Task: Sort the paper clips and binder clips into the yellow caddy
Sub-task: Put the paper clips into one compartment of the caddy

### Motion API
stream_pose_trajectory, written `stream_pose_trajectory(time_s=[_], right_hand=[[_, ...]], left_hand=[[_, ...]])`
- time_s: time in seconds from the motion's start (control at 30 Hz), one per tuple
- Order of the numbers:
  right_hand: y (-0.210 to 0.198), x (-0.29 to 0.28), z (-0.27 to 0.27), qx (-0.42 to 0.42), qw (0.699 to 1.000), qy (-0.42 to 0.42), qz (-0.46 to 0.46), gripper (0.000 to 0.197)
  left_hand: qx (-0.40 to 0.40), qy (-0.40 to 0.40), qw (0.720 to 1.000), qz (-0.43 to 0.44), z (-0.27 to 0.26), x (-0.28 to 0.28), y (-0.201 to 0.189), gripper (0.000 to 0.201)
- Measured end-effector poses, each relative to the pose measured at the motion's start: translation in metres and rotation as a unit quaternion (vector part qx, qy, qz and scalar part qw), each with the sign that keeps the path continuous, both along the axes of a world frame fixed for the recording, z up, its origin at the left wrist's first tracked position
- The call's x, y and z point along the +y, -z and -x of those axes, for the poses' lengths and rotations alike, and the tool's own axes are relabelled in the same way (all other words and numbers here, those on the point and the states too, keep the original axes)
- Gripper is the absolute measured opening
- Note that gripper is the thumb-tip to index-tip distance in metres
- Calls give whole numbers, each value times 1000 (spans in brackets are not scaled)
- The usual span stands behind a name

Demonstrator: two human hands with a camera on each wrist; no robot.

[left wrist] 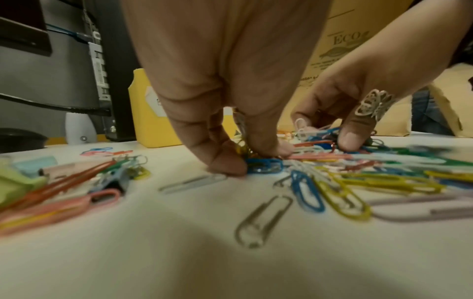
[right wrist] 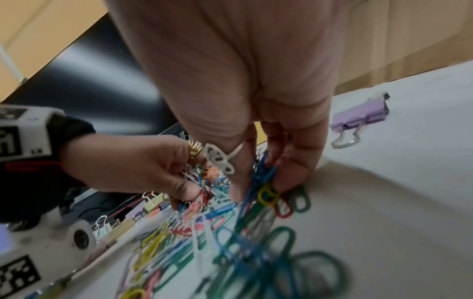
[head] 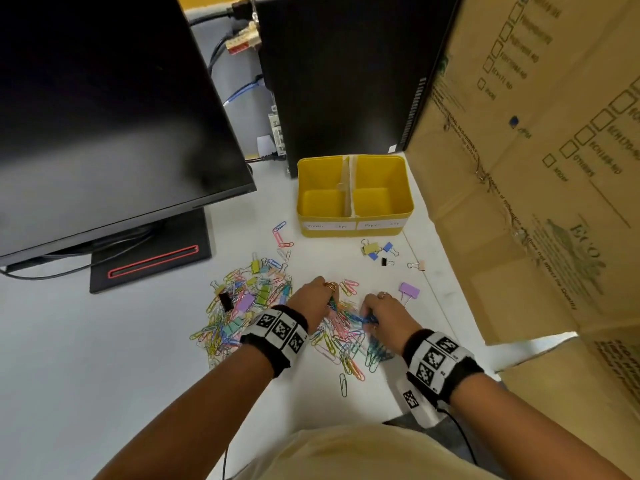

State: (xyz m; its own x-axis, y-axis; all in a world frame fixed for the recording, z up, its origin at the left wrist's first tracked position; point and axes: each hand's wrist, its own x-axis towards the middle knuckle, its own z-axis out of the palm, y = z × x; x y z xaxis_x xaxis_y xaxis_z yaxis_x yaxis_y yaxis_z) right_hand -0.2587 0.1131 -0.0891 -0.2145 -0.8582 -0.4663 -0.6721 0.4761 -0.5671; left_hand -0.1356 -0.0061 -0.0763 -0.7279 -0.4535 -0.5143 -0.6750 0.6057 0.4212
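Note:
A heap of coloured paper clips (head: 346,336) lies on the white desk, with binder clips mixed in at its left (head: 249,299). My left hand (head: 317,301) reaches down into the heap and pinches a bunch of paper clips (left wrist: 263,164). My right hand (head: 379,315) pinches a bunch of mostly blue paper clips (right wrist: 261,180). The yellow caddy (head: 351,228) stands beyond the heap, both compartments showing bare floors. A purple binder clip (head: 409,291) lies just right of my right hand.
Several small binder clips (head: 377,251) lie in front of the caddy. A monitor (head: 104,116) stands at the left, a black computer tower (head: 346,74) behind the caddy. A large cardboard box (head: 540,168) walls off the right side.

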Motion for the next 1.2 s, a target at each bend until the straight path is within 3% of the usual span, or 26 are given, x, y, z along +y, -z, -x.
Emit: stream_pose_trajectory(time_s=[0.2,0.33,0.43,0.63,0.7,0.77,0.87,0.93,1.0,1.1,1.2], right_hand=[[-12,13,19,-91,989,70,91,53],[-39,10,41,-203,962,136,124,36],[-68,-18,59,-278,919,204,191,27],[-105,-106,100,-278,867,274,310,28],[-100,-129,113,-247,879,284,293,32],[-89,-141,123,-205,912,272,227,33],[-82,-137,128,-72,972,174,138,18],[-87,-120,122,34,980,108,161,18],[-97,-93,109,90,971,57,214,21],[-89,-41,86,74,978,-25,196,20],[-58,11,66,21,993,-83,80,25]], left_hand=[[59,-92,994,-27,-9,-19,-12,19],[189,-153,967,-79,3,-35,-52,10],[258,-152,950,-93,37,-57,-86,12],[325,-200,923,-59,123,-110,-109,23],[301,-222,927,-26,142,-119,-109,23],[237,-220,946,-29,153,-124,-105,20],[104,-125,987,-14,153,-123,-99,18],[103,-93,990,-14,147,-120,-98,33],[168,-81,982,-34,130,-109,-100,41],[198,-70,978,9,92,-91,-97,27],[182,-80,977,70,55,-79,-85,21]])
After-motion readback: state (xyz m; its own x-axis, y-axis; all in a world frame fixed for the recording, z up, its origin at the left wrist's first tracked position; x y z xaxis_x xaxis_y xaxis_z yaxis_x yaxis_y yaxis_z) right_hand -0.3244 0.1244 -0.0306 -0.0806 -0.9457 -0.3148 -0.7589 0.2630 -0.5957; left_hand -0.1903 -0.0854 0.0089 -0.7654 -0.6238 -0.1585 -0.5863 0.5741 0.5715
